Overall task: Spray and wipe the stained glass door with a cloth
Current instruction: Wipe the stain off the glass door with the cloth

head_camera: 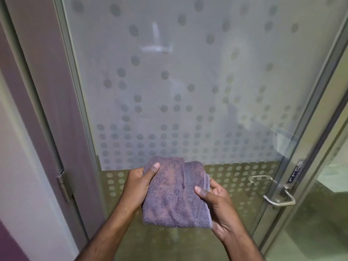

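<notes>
The cloth (175, 193), a folded purple-grey towel, was held in front of the lower part of the glass door (188, 81) and clear of the pane, so by my reckoning no wiping was under way at that instant. The left hand (137, 187) gripped its left side with the thumb pressed flat on top and the fingers curled underneath; the right hand (216, 206) pinched the right edge the same way, thumb over, fingers hidden behind. It looked as though the cloth was being folded or readied. No spray bottle was anywhere in sight (so whether the spraying had been done, I could not tell), and I saw no clear wet streaks or drips on the glass. The door itself was frosted over most of its height and patterned with grey dots, denser toward the bottom, turning to clear glass with pale dots near the bottom edge. A metal handle (278, 196) sat at the right edge under a small PULL sign (295, 171), a hinge (65, 187) on the left frame, beside a purple wall (11, 91).
</notes>
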A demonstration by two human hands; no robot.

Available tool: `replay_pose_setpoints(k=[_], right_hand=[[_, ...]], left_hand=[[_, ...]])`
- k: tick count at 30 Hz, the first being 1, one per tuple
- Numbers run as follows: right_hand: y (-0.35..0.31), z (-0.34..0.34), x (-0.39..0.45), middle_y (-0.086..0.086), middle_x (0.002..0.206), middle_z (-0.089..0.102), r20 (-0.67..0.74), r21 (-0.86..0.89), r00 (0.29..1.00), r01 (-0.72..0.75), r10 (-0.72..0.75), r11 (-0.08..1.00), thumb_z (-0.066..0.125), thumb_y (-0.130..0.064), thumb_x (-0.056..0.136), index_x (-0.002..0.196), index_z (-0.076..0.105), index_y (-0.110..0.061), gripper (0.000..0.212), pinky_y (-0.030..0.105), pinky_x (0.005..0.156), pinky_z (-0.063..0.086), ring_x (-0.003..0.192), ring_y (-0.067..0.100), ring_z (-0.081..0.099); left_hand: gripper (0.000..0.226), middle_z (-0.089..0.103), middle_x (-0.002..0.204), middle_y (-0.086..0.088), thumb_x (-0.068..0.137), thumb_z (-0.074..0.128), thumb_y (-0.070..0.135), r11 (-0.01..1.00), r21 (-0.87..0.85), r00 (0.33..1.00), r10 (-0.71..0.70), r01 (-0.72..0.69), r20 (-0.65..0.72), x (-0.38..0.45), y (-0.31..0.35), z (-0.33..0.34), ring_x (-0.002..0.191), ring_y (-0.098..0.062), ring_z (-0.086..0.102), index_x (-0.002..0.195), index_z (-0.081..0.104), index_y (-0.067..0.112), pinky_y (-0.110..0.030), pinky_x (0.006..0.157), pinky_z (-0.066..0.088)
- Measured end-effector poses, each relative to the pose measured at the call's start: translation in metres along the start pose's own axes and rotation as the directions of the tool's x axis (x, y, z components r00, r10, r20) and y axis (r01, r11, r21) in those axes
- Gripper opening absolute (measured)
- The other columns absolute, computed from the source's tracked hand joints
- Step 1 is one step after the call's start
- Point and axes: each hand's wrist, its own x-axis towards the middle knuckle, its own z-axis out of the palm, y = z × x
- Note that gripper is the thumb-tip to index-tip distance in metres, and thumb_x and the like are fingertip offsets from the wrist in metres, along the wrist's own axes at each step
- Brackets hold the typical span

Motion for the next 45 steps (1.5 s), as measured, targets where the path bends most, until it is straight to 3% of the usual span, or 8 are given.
replay_pose_setpoints(k=[5,11,17,24,34,40,43,45], right_hand=[[-0.003,0.000,0.002,0.030,0.119,0.071,-0.091,-0.015,0.996,-0.022,0.021,1.000,0.061,0.006,0.087,0.131,0.060,0.004,0.045,0.045,0.076,0.066,0.088,0.033,0.077],[0.008,-0.002,0.005,0.007,0.096,0.081,-0.276,-0.254,0.949,0.084,-0.155,0.964,0.070,0.001,0.091,0.124,0.048,-0.022,0.046,0.040,0.076,0.059,0.083,0.025,0.075],[0.008,0.005,0.006,0.008,0.075,0.069,-0.110,-0.583,0.960,0.147,-0.257,0.799,0.076,-0.053,0.076,0.077,0.072,-0.008,0.045,0.034,0.073,0.045,0.072,0.019,0.058],[0.013,-0.006,0.017,-0.007,0.085,0.079,-0.148,-0.794,0.932,0.088,-0.332,0.601,0.075,-0.060,0.064,0.085,0.076,-0.034,0.033,0.048,0.088,0.060,0.087,0.018,0.074],[-0.001,-0.001,0.017,0.001,0.072,0.059,-0.086,-0.579,0.904,0.296,-0.418,0.760,0.067,-0.025,0.082,0.074,0.065,-0.021,0.009,0.032,0.067,0.039,0.070,0.017,0.050],[0.002,-0.005,0.022,0.006,0.063,0.047,-0.169,-0.514,0.866,0.330,-0.470,0.792,0.057,-0.012,0.102,0.084,0.054,-0.016,0.018,0.026,0.051,0.030,0.054,0.014,0.037],[0.010,-0.013,0.025,0.014,0.070,0.045,-0.150,-0.514,0.911,0.261,-0.385,0.817,0.062,-0.021,0.097,0.087,0.056,-0.017,0.013,0.032,0.057,0.031,0.060,0.021,0.036],[0.016,-0.017,0.024,0.015,0.068,0.050,-0.180,-0.511,0.920,0.215,-0.348,0.832,0.066,-0.026,0.091,0.089,0.058,-0.017,0.013,0.032,0.059,0.034,0.060,0.023,0.040]], left_hand=[[0.040,0.076,0.110,-0.021,0.096,0.059,0.033,0.970,-0.136,0.968,-0.174,0.200,0.181,-0.005,0.000,-0.007,0.099,-0.029,0.073,0.110,0.072,-0.002,-0.033,0.077,0.061],[0.040,0.078,0.108,-0.012,0.085,0.064,0.040,0.989,0.111,0.946,-0.130,0.101,0.296,-0.013,-0.003,-0.008,0.097,-0.027,0.074,0.111,0.073,0.010,-0.030,0.074,0.056],[0.035,0.077,0.111,-0.009,0.086,0.066,0.033,0.987,0.157,0.954,-0.006,-0.043,0.300,-0.016,0.000,0.002,0.105,-0.026,0.074,0.112,0.073,0.010,-0.036,0.089,0.058],[0.026,0.079,0.102,-0.005,0.087,0.066,0.030,0.980,0.169,0.959,0.055,-0.105,0.279,-0.015,-0.002,0.008,0.094,-0.014,0.074,0.104,0.075,0.013,-0.020,0.075,0.054],[0.022,0.079,0.106,-0.007,0.098,0.061,0.012,0.999,0.043,0.965,0.020,-0.033,0.260,-0.012,0.002,0.006,0.090,-0.019,0.075,0.118,0.069,0.008,-0.019,0.065,0.054],[0.058,0.078,0.102,0.003,0.081,0.069,0.043,0.982,0.102,0.912,-0.183,0.156,0.367,-0.010,-0.013,0.006,0.077,-0.010,0.070,0.135,0.057,0.024,-0.022,0.053,0.046],[0.056,0.076,0.115,-0.009,0.081,0.070,0.038,0.923,0.045,0.860,-0.372,0.382,0.350,-0.012,-0.040,0.006,0.099,-0.021,0.074,0.128,0.065,0.008,-0.031,0.069,0.062],[0.057,0.075,0.117,-0.015,0.078,0.073,0.036,0.925,0.017,0.880,-0.367,0.380,0.300,-0.011,-0.050,0.005,0.103,-0.026,0.073,0.124,0.066,0.004,-0.036,0.078,0.061]])
